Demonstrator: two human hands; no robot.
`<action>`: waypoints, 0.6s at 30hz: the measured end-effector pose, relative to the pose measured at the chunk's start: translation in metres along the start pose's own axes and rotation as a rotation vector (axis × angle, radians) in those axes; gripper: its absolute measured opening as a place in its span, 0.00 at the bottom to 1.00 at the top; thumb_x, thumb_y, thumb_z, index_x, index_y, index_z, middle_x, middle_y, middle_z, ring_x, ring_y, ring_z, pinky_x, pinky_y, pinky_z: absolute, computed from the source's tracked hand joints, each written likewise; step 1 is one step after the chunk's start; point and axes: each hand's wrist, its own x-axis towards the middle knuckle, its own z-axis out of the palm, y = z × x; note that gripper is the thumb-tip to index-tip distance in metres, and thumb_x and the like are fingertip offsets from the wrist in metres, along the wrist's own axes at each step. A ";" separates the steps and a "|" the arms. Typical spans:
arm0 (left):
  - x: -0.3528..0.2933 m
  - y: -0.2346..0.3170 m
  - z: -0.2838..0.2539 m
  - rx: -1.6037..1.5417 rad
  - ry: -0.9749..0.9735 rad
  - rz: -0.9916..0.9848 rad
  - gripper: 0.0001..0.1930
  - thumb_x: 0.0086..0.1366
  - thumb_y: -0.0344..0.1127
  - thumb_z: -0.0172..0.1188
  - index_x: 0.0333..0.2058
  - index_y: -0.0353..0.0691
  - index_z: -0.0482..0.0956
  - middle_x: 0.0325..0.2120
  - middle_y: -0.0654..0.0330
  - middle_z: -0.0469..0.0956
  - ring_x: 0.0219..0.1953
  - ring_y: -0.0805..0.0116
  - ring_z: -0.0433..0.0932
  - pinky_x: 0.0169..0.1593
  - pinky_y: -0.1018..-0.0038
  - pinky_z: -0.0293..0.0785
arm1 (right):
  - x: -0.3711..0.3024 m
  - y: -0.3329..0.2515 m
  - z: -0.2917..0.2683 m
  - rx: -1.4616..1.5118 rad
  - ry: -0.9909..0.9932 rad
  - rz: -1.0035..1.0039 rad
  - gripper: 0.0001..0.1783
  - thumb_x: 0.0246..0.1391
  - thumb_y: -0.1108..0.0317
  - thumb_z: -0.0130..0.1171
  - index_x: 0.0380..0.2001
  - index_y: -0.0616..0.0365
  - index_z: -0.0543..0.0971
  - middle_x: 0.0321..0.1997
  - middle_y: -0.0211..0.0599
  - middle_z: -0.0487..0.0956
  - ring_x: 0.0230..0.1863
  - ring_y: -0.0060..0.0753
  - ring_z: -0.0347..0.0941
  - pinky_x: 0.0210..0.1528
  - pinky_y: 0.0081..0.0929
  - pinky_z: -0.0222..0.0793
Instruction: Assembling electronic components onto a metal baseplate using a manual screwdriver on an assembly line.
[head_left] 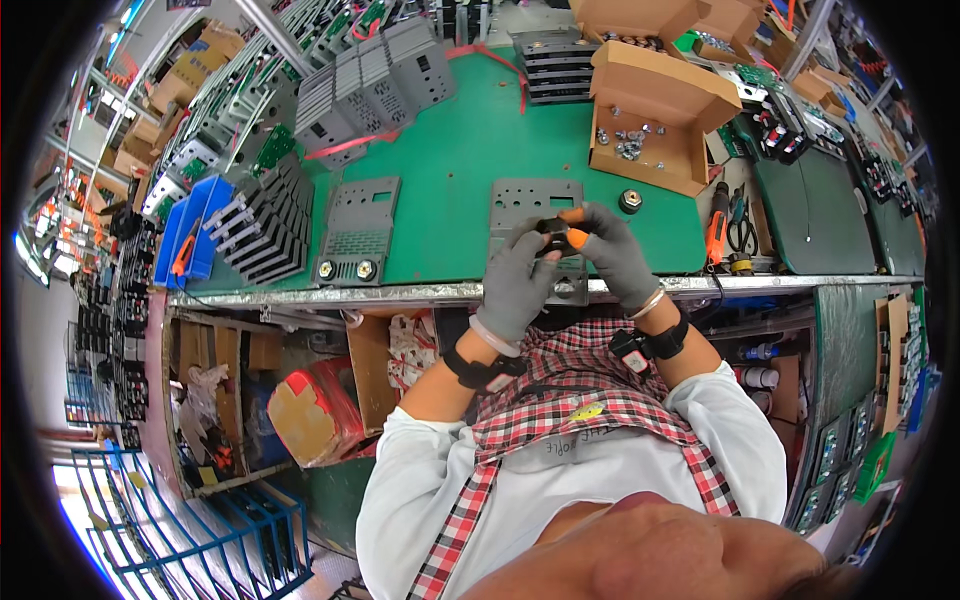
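In front of me, my left hand (514,278) and my right hand (618,258), both in grey gloves, meet above the bench edge. Their fingers close around a small dark part (553,238), apparently round; the fingers cover much of it. Orange shows at the fingertips of the right glove. Beneath the hands lies a grey metal plate (535,192) with holes and a rectangular cutout, its near part mostly hidden. A second grey plate (360,215) lies to the left, with two round metal fittings at its near edge. Right of my hands stands a round black-and-metal fitting (630,201).
A cardboard box (645,160) of small metal parts sits at the back right. An orange-handled tool (717,225) and pliers (741,225) lie right of the green mat (450,130). Stacked grey plates (375,95), black brackets (265,225) and a blue bin (207,225) stand left.
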 end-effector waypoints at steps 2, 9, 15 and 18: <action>-0.006 0.003 -0.002 -0.112 -0.096 -0.168 0.09 0.54 0.32 0.56 0.32 0.35 0.71 0.33 0.55 0.72 0.28 0.65 0.74 0.30 0.73 0.70 | 0.001 0.006 0.003 -0.224 0.091 -0.085 0.16 0.43 0.66 0.60 0.35 0.63 0.73 0.33 0.35 0.74 0.35 0.25 0.71 0.37 0.22 0.67; -0.029 -0.006 0.011 -1.128 0.054 -0.732 0.10 0.63 0.35 0.45 0.33 0.33 0.70 0.25 0.62 0.72 0.26 0.77 0.71 0.29 0.80 0.69 | 0.005 0.017 0.029 -0.886 0.137 -0.576 0.09 0.37 0.70 0.57 0.27 0.57 0.72 0.27 0.38 0.71 0.29 0.44 0.68 0.29 0.33 0.64; -0.050 -0.030 -0.010 -1.460 -0.104 -0.980 0.19 0.66 0.46 0.38 0.38 0.36 0.69 0.28 0.59 0.74 0.25 0.72 0.72 0.29 0.79 0.67 | 0.010 0.031 -0.002 -0.634 -0.128 -0.550 0.15 0.39 0.69 0.60 0.34 0.55 0.74 0.33 0.36 0.71 0.33 0.37 0.69 0.34 0.30 0.67; -0.051 -0.035 -0.010 -1.381 -0.095 -0.945 0.20 0.66 0.48 0.38 0.39 0.36 0.69 0.28 0.59 0.75 0.26 0.72 0.72 0.29 0.77 0.68 | 0.011 0.054 -0.031 -0.706 0.090 -0.187 0.17 0.42 0.64 0.61 0.37 0.57 0.73 0.28 0.38 0.73 0.29 0.34 0.70 0.31 0.29 0.68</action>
